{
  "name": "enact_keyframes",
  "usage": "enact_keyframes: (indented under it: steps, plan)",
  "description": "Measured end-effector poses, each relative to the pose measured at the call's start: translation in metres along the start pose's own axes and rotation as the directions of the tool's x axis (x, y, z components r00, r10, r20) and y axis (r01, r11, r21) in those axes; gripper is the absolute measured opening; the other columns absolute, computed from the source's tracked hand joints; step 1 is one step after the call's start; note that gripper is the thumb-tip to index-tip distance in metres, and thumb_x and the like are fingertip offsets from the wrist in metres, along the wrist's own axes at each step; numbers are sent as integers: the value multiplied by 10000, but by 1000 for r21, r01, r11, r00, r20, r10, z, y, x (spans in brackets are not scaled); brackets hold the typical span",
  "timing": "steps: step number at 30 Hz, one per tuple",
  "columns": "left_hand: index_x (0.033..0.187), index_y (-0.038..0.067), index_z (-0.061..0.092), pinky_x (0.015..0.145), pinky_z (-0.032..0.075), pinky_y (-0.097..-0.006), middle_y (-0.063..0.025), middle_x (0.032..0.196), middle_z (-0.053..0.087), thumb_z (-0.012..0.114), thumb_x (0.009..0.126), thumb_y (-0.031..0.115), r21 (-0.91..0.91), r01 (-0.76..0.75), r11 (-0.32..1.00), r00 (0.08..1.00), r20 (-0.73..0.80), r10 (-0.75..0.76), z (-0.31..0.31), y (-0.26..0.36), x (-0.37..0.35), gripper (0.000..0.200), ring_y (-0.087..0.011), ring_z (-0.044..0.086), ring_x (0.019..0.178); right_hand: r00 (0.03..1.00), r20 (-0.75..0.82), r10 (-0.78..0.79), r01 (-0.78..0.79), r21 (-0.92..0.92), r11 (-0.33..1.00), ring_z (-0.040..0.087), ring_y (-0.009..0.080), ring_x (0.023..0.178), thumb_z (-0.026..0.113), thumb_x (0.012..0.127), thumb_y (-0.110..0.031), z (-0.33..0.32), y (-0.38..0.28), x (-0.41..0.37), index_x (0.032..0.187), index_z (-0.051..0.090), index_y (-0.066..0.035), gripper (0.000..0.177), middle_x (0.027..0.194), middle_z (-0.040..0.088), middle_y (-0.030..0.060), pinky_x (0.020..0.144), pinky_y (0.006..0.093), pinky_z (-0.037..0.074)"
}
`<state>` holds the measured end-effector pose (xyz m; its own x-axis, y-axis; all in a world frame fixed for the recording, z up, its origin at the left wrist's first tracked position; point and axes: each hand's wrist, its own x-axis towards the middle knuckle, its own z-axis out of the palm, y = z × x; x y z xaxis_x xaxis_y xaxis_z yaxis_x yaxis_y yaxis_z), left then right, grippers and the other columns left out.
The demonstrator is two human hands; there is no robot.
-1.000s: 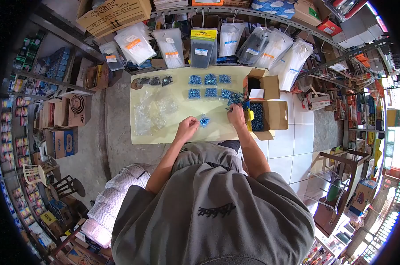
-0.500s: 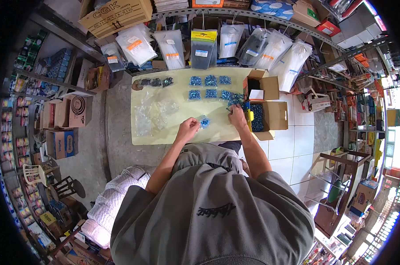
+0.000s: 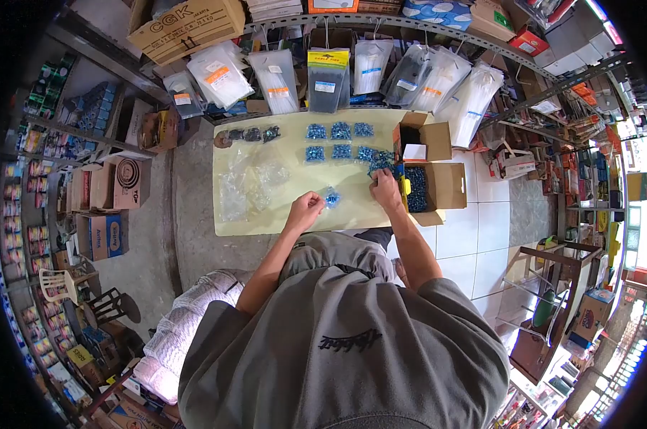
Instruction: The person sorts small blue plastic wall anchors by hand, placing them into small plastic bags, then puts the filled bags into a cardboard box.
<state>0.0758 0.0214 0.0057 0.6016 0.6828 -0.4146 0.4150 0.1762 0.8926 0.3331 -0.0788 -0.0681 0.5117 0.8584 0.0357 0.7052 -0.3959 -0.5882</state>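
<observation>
On the pale yellow table, my left hand [image 3: 308, 207] pinches the edge of a small clear bag [image 3: 331, 198] with blue pieces inside. My right hand [image 3: 385, 187] is at a loose pile of blue pieces [image 3: 381, 161], its fingers bent down into them; what they grip is too small to make out. Filled bags of blue pieces [image 3: 341, 131] lie in two rows above the hands. Just right of my right hand stands an open cardboard box [image 3: 445, 187] full of dark blue pieces.
Empty clear bags [image 3: 233, 194] lie on the table's left part, below small bags of dark pieces [image 3: 252, 134]. A second open box [image 3: 438, 141] stands at the back right. Packs of cable ties [image 3: 328, 82] hang from the shelf beyond the table.
Both hands stay in nearly the same places. My right hand has shifted very slightly at the pile.
</observation>
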Motion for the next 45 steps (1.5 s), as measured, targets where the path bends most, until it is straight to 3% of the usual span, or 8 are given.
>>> enact_keyframes:
  steps: [6, 12, 23, 45]
  plan:
    - [879, -4, 619, 620, 471, -260, -45, 728, 635, 633, 838, 158, -12, 19, 1000, 999, -45, -20, 0, -1, 1, 168, -109, 586, 644, 996, -87, 13, 2, 166, 986, 595, 373, 799, 677, 692, -53, -36, -48, -4, 889, 578, -42, 220, 928, 576, 164, 700, 435, 513]
    - [924, 19, 613, 591, 474, -243, -30, 759, 623, 588, 895, 142, 11, 11, 1000, 1000, 14, -11, 1, 4, 3, 129, -98, 587, 669, 983, 18, -183, 159, 414, 896, 628, 282, 757, 687, 719, -26, -61, -118, -27, 880, 597, -35, 184, 883, 588, 121, 652, 368, 519]
    - [913, 20, 615, 600, 481, -252, -37, 759, 629, 565, 894, 124, 27, 2, 1000, 1000, 1, -2, -1, 6, 4, 117, -106, 602, 677, 974, 57, -218, 181, 378, 908, 619, 314, 808, 659, 720, -14, -39, -137, -43, 879, 604, -61, 174, 885, 596, 116, 678, 396, 514]
    - [910, 11, 615, 595, 483, -260, -45, 753, 632, 579, 895, 138, 30, -5, 1000, 1000, -4, 5, -2, 9, 11, 133, -116, 606, 680, 956, -15, -294, 283, 321, 904, 610, 307, 845, 674, 714, -14, -33, -134, -42, 893, 603, -61, 199, 895, 594, 98, 727, 394, 504]
